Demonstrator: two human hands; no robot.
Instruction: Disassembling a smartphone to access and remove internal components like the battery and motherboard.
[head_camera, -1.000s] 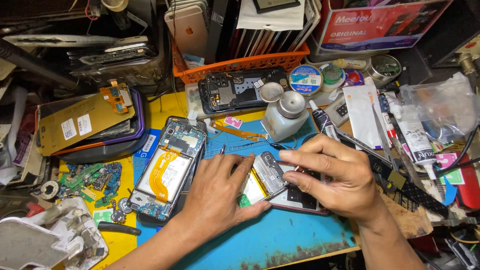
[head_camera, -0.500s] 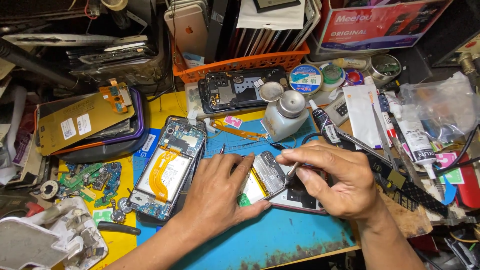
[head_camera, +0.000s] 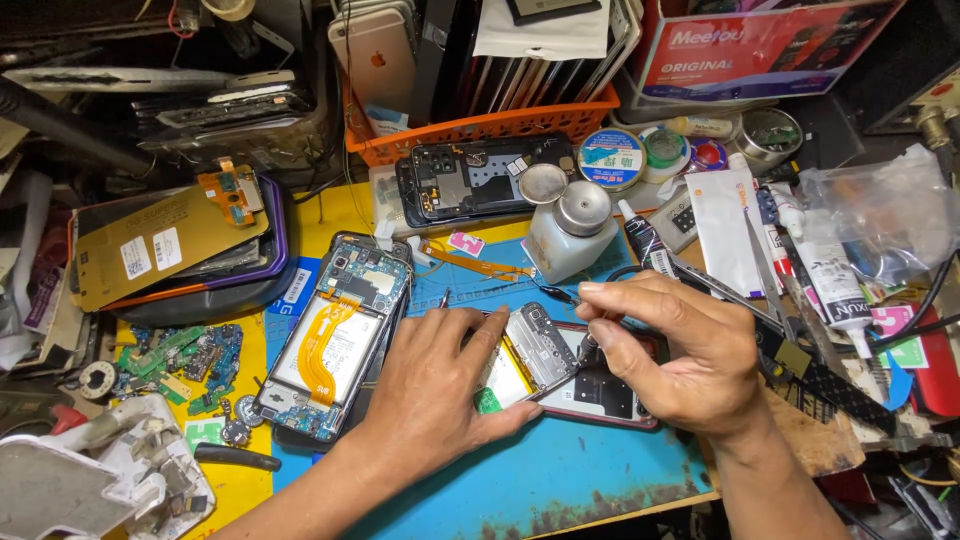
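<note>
Opened phone (head_camera: 590, 385): it lies on the blue mat (head_camera: 560, 480), between both hands and partly under them.
Left hand (head_camera: 435, 385): flat with the fingers spread, it presses on the left part of the phone, palm down.
Right hand (head_camera: 680, 350): thumb and fingers are pinched on a thin tool (head_camera: 588, 345) whose tip touches the phone's inside near the silver inner plate (head_camera: 540, 345).
Second opened phone (head_camera: 335, 335): it lies just left of the left hand, with an orange flex cable on top.
White bottle (head_camera: 570, 225): it stands behind the hands, apart from them.
</note>
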